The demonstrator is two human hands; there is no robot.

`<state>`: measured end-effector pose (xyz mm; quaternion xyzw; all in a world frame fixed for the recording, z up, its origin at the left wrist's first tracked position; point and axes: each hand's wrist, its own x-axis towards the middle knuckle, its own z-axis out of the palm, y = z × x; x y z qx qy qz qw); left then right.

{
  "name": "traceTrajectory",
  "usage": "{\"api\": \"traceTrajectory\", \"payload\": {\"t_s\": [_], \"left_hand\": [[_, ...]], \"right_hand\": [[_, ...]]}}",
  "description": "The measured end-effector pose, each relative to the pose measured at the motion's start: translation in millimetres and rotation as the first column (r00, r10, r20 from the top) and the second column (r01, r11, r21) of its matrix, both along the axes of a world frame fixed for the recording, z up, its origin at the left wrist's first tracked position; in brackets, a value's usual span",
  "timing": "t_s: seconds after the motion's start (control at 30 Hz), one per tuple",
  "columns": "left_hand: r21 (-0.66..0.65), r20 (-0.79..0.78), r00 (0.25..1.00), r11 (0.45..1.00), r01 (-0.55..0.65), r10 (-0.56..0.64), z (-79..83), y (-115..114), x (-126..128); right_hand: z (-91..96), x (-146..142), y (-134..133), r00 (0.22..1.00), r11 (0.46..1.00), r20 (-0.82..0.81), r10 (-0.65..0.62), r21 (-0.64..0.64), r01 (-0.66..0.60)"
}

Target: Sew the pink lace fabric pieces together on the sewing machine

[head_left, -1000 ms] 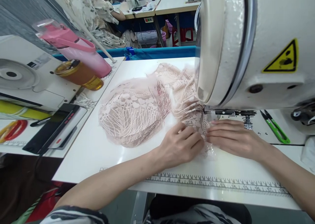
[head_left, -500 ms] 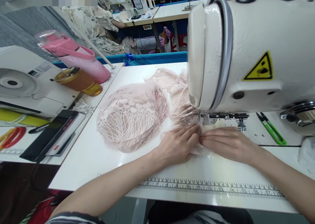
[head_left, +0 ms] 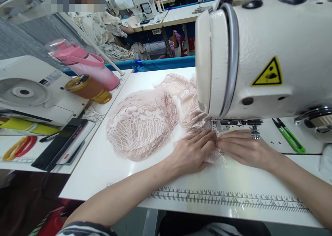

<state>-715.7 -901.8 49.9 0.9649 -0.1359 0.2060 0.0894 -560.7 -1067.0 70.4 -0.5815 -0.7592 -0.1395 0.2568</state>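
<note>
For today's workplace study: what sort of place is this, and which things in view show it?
Most likely a garment sewing workshop: an industrial sewing machine, pink lace fabric on the table under it, and more sewing machines on tables behind.

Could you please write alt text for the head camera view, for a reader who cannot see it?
A person's left hand and right hand press pale pink lace fabric flat under the head of a white sewing machine on a white table. A pink bottle lies at left; green snips lie at right.
</note>
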Motion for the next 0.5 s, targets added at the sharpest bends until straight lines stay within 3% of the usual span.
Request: {"api": "traceTrajectory", "payload": {"t_s": [0.3, 0.5], "left_hand": [[-0.018, -0.013, 1.0, 1.0, -0.009, 0.008, -1.8, -1.1, 3.8], [-0.037, -0.057, 0.998, 0.999, -0.03, 0.028, -1.8, 2.1, 6.1]], "right_hand": [[-1.5, 5.6, -1.6, 0.995, 0.998, 0.074, -0.07, -0.004, 0.07], [-5.4, 7.8, -0.4, 0.997, 0.997, 0.011, -0.07, -0.035, 0.07]]}}
